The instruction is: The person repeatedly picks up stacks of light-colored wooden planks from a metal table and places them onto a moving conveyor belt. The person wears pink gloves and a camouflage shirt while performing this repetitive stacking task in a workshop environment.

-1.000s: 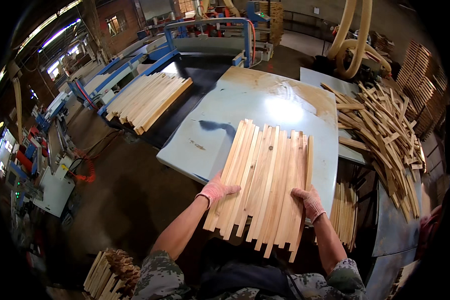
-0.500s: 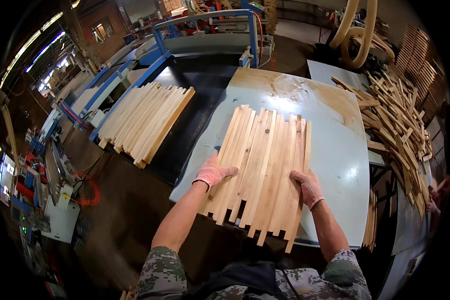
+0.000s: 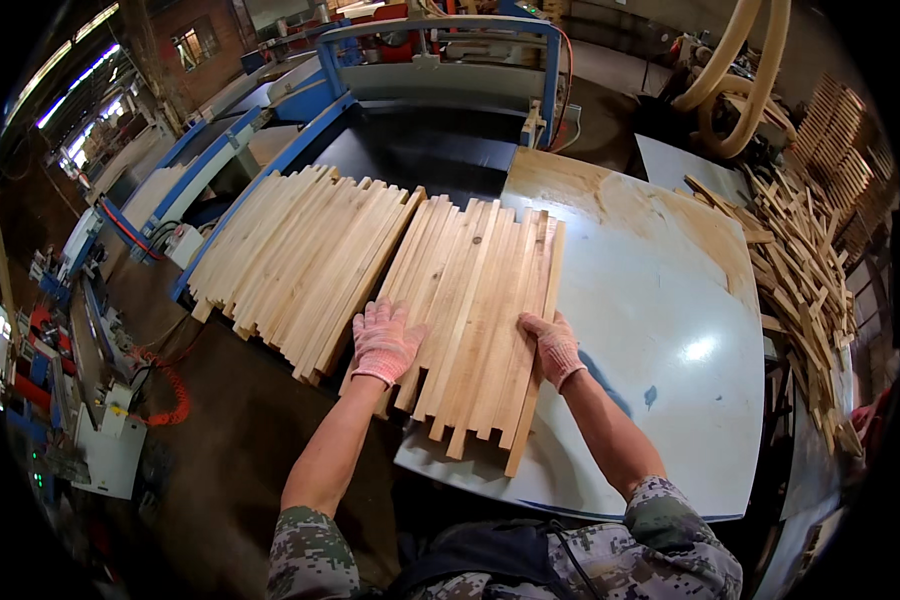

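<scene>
Two forearms reach up from the lower edge: left hand spread flat over the left side of the slats mid-frame, right hand cupping their right edge, grip unclear.

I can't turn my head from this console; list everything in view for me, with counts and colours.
Nearer strip set: one, pale wood, between the hands
Farther strip set: one, pale wood, left of the nearer set, on the belt
Belt: one, black, beyond the sets
Arched frame: one, blue, across the belt
Tabletop: one, pale grey-blue, right of the belt
Loose strips: many, brown wood, heaped at right
Ducting: count unclear, beige, upper right
Coiled hose: one, red, left
Background machinery: too dim to count
Left hand: one, pink-white glove, spread on the nearer set's left side
Right hand: one, pink-white glove, at its right edge
Sleeves: two, camouflage, lower edge
</scene>
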A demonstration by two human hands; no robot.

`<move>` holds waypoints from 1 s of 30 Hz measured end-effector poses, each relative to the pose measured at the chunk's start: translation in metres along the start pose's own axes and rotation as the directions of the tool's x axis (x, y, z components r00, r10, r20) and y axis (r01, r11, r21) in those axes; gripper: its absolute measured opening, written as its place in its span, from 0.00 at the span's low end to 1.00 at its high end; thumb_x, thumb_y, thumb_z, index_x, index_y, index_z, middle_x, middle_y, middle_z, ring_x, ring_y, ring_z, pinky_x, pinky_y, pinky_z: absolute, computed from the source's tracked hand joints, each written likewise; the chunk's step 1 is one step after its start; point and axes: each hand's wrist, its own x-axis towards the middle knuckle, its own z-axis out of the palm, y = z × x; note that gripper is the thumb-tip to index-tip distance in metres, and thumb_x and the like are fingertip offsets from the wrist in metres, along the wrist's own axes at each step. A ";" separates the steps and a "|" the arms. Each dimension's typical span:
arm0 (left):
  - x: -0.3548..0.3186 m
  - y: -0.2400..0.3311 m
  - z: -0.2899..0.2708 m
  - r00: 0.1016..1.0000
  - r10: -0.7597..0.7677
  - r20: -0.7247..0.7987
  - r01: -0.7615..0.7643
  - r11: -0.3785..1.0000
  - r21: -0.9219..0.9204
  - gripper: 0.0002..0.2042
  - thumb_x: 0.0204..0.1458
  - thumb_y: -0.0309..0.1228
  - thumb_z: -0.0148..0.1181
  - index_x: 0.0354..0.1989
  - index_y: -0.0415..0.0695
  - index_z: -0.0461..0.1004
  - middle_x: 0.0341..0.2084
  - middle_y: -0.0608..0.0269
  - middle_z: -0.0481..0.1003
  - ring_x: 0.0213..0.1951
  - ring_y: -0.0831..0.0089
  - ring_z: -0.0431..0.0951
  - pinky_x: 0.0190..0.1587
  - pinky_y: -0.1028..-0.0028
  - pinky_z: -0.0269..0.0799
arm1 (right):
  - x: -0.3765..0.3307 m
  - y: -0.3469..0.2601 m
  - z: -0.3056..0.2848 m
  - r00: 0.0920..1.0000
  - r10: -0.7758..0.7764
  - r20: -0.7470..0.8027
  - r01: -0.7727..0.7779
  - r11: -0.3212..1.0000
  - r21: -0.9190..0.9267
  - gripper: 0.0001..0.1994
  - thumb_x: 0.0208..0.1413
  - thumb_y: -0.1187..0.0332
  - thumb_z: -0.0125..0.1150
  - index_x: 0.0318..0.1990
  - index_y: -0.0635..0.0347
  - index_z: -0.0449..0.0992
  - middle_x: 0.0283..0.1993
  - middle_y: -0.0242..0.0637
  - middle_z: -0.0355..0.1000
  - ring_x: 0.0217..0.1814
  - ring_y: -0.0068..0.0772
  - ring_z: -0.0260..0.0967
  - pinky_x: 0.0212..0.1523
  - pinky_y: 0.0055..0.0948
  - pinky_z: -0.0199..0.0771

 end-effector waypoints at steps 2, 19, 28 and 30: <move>0.012 -0.027 0.001 0.991 0.107 -0.086 -0.109 0.994 -0.021 0.34 0.64 0.55 0.58 0.74 0.49 0.71 0.79 0.45 0.60 0.79 0.42 0.56 0.81 0.46 0.45 | 0.005 0.008 0.028 0.999 -0.033 0.023 0.033 0.999 0.023 0.28 0.59 0.70 0.74 0.65 0.69 0.71 0.53 0.46 0.81 0.51 0.37 0.81 0.56 0.39 0.82; 0.029 -0.063 -0.020 0.877 0.480 0.014 -0.474 0.870 -0.133 0.39 0.57 0.61 0.63 0.73 0.49 0.74 0.78 0.47 0.62 0.80 0.46 0.56 0.81 0.42 0.39 | -0.059 -0.019 0.136 0.897 -0.417 -0.146 -0.180 -0.041 -0.983 0.51 0.59 0.36 0.65 0.82 0.58 0.57 0.85 0.56 0.53 0.88 0.56 0.46 0.83 0.50 0.48; 0.032 -0.065 -0.016 0.852 0.523 0.007 -0.519 0.846 -0.122 0.34 0.64 0.60 0.56 0.75 0.59 0.72 0.79 0.45 0.61 0.80 0.43 0.54 0.81 0.39 0.35 | -0.038 0.001 0.199 0.903 -0.422 -0.085 -0.116 -0.049 -0.992 0.45 0.63 0.43 0.61 0.83 0.53 0.57 0.86 0.55 0.51 0.90 0.60 0.41 0.86 0.62 0.33; 0.033 -0.067 -0.014 0.847 0.531 0.019 -0.527 0.844 -0.097 0.35 0.63 0.61 0.56 0.76 0.59 0.72 0.80 0.47 0.59 0.81 0.43 0.54 0.82 0.39 0.34 | -0.040 -0.001 0.190 0.890 -0.445 -0.097 -0.108 0.002 -0.994 0.45 0.62 0.44 0.63 0.82 0.54 0.58 0.86 0.55 0.51 0.90 0.60 0.42 0.86 0.61 0.34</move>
